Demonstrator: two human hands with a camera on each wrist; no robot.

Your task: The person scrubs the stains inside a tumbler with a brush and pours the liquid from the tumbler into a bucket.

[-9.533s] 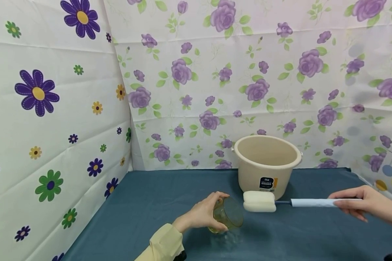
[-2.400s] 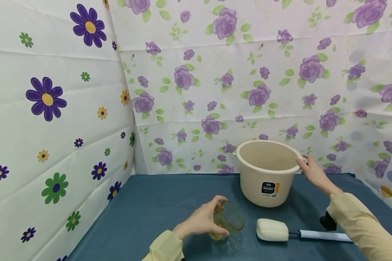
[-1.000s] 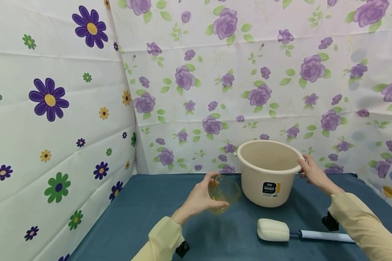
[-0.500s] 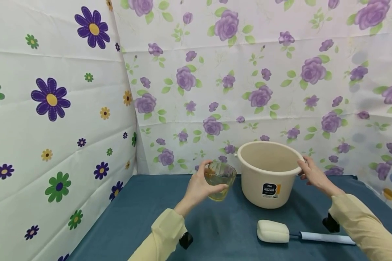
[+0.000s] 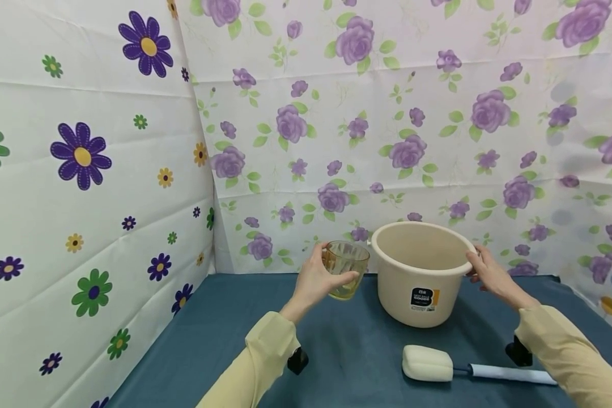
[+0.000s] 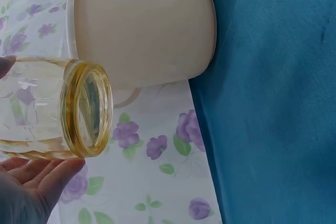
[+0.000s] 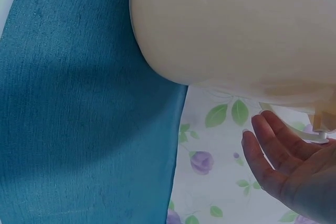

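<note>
My left hand [image 5: 313,280] grips a yellowish clear drinking glass [image 5: 351,258] between thumb and fingers, lifted off the table just left of the bucket. In the left wrist view its thick amber base [image 6: 86,109] faces the camera, with fingers [image 6: 58,179] along its side. A beige plastic bucket [image 5: 400,292] with a dark label stands upright on the table, open at the top. At its right rim my right hand [image 5: 492,277] holds on beside the handle knob. In the right wrist view, several fingers [image 7: 273,153] spread loosely below the bucket's wall.
A cup brush [image 5: 427,363] with a cream sponge head and pale blue handle lies in front of the bucket, its end running toward the right sleeve. Dark blue cloth [image 5: 224,334] covers the table. Flowered sheets [image 5: 285,147] hang behind and at the left.
The left hand has lifted the glass off the table and brought it up beside the bucket, tipping it more upright. Earlier, the right hand laid down the brush and took the bucket's rim.
</note>
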